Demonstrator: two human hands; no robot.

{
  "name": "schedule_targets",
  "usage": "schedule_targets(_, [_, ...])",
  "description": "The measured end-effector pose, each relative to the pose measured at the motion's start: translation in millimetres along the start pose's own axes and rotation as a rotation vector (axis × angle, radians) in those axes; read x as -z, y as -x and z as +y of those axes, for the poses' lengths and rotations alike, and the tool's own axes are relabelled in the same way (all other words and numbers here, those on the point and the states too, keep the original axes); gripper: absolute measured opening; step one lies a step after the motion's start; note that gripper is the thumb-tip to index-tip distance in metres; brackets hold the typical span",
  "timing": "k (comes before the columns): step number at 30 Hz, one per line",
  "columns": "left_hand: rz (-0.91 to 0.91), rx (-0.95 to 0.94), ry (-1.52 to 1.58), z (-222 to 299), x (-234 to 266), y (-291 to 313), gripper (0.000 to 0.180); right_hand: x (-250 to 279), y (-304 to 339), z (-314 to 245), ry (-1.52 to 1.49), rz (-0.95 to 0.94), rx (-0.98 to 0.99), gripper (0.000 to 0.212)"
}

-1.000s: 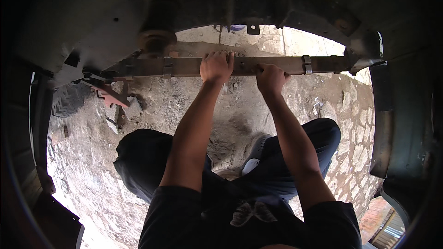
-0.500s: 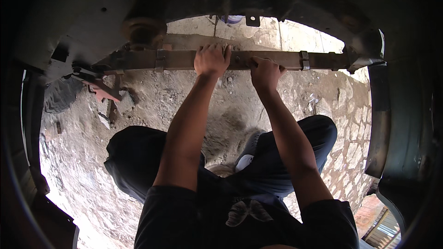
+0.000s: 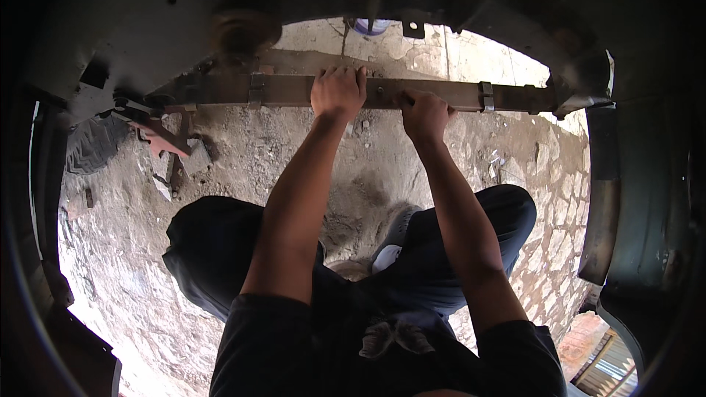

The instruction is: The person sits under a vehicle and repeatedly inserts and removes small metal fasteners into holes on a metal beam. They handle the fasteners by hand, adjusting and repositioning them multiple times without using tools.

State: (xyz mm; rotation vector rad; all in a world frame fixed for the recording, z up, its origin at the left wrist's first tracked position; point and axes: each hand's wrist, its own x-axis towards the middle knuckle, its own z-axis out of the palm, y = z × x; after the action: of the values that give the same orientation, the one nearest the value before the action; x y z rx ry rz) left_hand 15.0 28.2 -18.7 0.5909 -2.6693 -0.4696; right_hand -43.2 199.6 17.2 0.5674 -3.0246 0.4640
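Note:
A long, rusty leaf spring (image 3: 287, 93) spans the view from side to side beneath a dark vehicle body. My left hand (image 3: 338, 94) grips it left of its middle, with the fingers laid over the far edge. Just right of a small round bolt or hole (image 3: 379, 91) in the spring, my right hand (image 3: 426, 112) is closed against the bar. Its curled fingertips are hidden, so I cannot tell if something small is in them. Metal clips (image 3: 256, 91) wrap the spring on the left, and another clip (image 3: 487, 97) sits right of my right hand.
Dark body panels (image 3: 640, 213) crowd both sides and the top. A reddish metal piece (image 3: 163, 138) and broken blocks (image 3: 197, 158) lie at left near a treaded tire (image 3: 95, 145). Stony ground (image 3: 353, 154) lies beneath, and my bent knees (image 3: 507, 209) rise close to the arms.
The view has shifted slightly, and the spring's left end appears a little higher. Both hands stay at almost the same places on the spring.

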Motion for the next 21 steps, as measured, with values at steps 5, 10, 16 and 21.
schedule_targets(5, [0.059,-0.010,0.065,-1,-3,-3,0.046,1,-29,-10,0.065,0.031,-0.057,0.018])
schedule_targets(10, [-0.006,-0.001,-0.005,-1,-1,-5,0.047,6,-33,-15,0.128,-0.038,-0.062,0.023])
schedule_targets(16, [0.014,-0.012,0.061,-3,-1,-3,0.047,-6,-13,-1,0.067,0.109,0.034,0.019])
schedule_targets(21, [-0.005,0.015,0.038,-1,-5,-7,0.046,1,-47,-17,0.109,-0.012,-0.066,0.018])
